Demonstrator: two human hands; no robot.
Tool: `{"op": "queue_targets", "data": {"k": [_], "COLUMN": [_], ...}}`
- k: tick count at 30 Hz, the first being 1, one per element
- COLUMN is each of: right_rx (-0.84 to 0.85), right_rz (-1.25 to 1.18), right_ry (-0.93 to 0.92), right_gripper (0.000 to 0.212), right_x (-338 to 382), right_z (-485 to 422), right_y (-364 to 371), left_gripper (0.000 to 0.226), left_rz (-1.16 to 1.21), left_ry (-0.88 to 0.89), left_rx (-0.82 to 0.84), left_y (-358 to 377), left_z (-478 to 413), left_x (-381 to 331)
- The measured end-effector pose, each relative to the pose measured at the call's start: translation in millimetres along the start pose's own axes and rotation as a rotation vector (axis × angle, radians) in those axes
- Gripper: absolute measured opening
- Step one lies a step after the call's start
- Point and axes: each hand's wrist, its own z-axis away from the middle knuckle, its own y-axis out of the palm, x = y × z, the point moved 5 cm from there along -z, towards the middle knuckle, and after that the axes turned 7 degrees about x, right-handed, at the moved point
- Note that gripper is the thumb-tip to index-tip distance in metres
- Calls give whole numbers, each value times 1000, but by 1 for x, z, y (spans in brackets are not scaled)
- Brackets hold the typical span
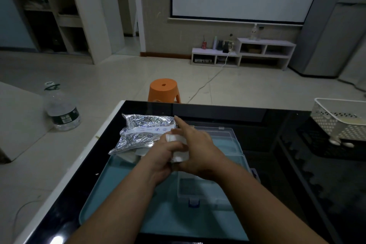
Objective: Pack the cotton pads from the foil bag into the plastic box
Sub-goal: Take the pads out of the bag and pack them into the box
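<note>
Lowest in the frame, two bare forearms reach up from the bottom edge over a teal tray (pixel 118 194), which lies on the black worktop (pixel 281 184). On the tray, right of centre, stands the clear plastic box (pixel 198 191). Its lid is thrown back and its blue latch faces the viewer; no pads show inside it.

Just above the box, at mid-frame, the hands meet. The left hand (pixel 164 157) has its fingers curled round a small stack of white cotton pads (pixel 179 156), a closed grip. The right hand (pixel 200 149) lies against the same stack with its forefinger straight out. Whether its other fingers clasp the pads I cannot tell.

I judge the step in hand to be gathering and squaring a batch taken from the bag. The next move calls for carrying it down and a little to the right into the box, kept flat so the stack does not fan out.

Left of the hands lies the foil bag (pixel 142 131), its mouth toward the viewer, with a few more pads (pixel 128 157) showing there.

By count there is one bag, one box and one tray. The pads are too closely stacked to number. Farther off are one white basket (pixel 336 123) at the right edge, one orange stool (pixel 163 89) on the floor beyond the worktop, and one water bottle (pixel 61 111) at the left.
</note>
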Motion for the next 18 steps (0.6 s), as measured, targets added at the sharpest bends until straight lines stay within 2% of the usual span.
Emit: {"op": "queue_targets", "data": {"k": [4,9,13,18], "right_rx": [-32,-29,-44,-2], "right_rz": [85,43,23,24], "right_ry": [36,-1,40,16], "right_gripper": [115,118,112,118], "right_x": [-5,-5,-3,1], "right_z": [-1,-1,3,5], "right_y": [-3,-2,-6,-3], "left_gripper": [60,61,33,22], "left_rz": [-20,-56,-71,-87], "left_ry": [-33,-42,-93,-132], "left_rx": [29,72,72,18], "left_y": [0,7,7,9], "left_z": [2,5,5,6], "left_x": [1,1,3,6]}}
